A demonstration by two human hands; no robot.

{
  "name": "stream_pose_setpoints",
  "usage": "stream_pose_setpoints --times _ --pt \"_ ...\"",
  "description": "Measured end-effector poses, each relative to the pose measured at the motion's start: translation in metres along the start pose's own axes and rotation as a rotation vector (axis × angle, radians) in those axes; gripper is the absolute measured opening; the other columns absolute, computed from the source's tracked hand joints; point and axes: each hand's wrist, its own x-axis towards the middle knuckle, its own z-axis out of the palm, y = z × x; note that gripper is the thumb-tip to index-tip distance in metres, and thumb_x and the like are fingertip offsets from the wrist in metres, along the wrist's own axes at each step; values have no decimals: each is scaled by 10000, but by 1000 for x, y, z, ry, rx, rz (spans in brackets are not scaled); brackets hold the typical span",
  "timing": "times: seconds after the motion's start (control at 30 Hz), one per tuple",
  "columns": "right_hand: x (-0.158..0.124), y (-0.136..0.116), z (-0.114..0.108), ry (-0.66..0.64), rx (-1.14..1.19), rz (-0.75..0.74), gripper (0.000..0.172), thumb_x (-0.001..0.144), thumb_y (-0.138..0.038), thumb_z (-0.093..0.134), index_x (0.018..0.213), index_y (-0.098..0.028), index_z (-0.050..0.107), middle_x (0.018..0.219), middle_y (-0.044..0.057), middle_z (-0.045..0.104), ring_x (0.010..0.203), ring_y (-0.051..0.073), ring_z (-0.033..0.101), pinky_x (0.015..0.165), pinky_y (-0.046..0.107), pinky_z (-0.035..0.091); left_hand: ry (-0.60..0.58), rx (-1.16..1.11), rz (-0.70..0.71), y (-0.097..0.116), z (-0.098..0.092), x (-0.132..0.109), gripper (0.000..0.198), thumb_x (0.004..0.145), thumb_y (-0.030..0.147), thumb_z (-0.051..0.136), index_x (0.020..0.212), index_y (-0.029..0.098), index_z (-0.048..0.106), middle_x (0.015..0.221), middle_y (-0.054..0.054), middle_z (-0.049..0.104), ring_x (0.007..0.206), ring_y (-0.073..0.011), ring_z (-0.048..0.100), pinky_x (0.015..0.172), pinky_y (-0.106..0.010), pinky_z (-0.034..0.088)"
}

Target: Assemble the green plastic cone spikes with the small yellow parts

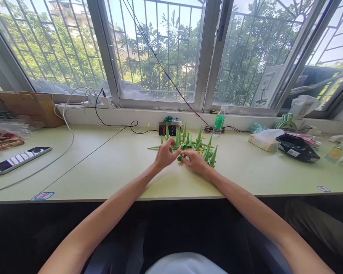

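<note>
Many green cone-shaped plastic pieces (213, 156) stand and lie in a cluster on the pale table, with small yellow bits (201, 150) among them. At the cluster's near left side is my left hand (166, 154), its thumb and index finger bent together in a pinch. What they hold, if anything, I cannot make out. My right hand (194, 161) rests close beside it, palm down, with fingers curled around a small green plastic piece (180, 157). The two hands' fingertips almost meet. Several cones behind the hands are partly hidden.
Behind the cones sit a black device with a display (167, 129) and a green-labelled bottle (219, 121). To the right lie a tissue box (264, 140) and a black pouch (298, 147). On the left are a phone (18, 160), a white cable (70, 142) and a cardboard box (42, 108).
</note>
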Motion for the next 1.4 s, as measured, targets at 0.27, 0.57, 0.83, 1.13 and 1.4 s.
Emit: stream_pose_setpoints --times 0.27,0.57,0.83,1.13,1.4 --pt "-2 -2 0 8 16 -65 247 847 -162 594 1080 -183 675 942 48 659 707 118 554 718 258 427 17 -23 8 0 0 0 266 793 387 604 807 207 407 778 33 518 416 -29 301 453 -210 281" --pt "-1 -2 -1 15 15 -34 220 842 -166 601 1049 -177 675 936 48 660 694 115 555 705 257 424 25 -40 -3 1 0 0 254 795 376 598 811 207 409 793 25 516 419 -28 308 436 -210 272" --pt "-2 -4 -3 13 24 -57 214 825 -138 585 1016 -182 670 941 45 654 705 119 556 732 263 438 56 -71 -17 2 -1 1 264 798 385 599 812 207 405 812 16 528 406 -23 332 419 -205 259" --pt "1 -2 0 43 -45 -6 169 860 -152 562 987 -176 670 925 53 667 748 140 576 757 276 433 37 -74 -11 0 -1 1 260 800 379 595 811 206 401 822 17 534 404 -19 315 420 -205 258" --pt "4 -1 3 55 -66 85 142 870 -198 573 968 -196 676 890 44 684 783 161 611 742 274 436 -29 -84 -43 3 0 1 271 783 386 623 864 201 443 883 -4 583 408 -17 337 437 -200 309"
